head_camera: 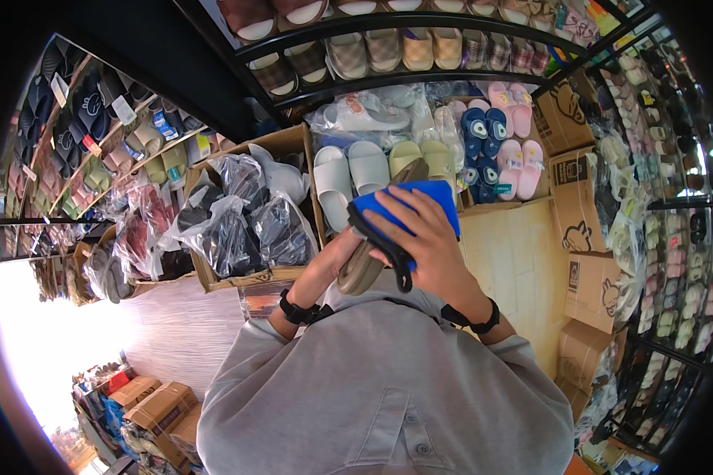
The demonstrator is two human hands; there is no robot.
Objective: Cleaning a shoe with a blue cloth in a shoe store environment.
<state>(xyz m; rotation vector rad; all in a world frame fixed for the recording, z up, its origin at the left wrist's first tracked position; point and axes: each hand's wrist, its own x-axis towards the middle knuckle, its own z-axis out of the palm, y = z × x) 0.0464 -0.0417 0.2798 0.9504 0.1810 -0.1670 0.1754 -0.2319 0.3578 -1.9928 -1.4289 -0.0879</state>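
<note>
My left hand (pixel 338 252) holds a brown slide sandal (pixel 361 268), which stands tilted in front of my chest. My right hand (pixel 425 237) grips a blue object with a black edge and a black loop (pixel 445 205), perhaps a brush or a pad; its exact kind cannot be told. The blue object lies across the middle of the sandal and hides much of it. The sandal's far end sticks out beyond it, over a pair of light green slides (pixel 405 155). Both wrists wear black straps.
Ahead stand light grey slides (pixel 368 166) and navy and pink children's slides (pixel 520 169). An open cardboard box (pixel 309 178) with bagged dark footwear is at left. Cardboard boxes (pixel 579 202) line the right. A black-framed shelf (pixel 392 77) of slippers rises ahead; more racks flank both sides.
</note>
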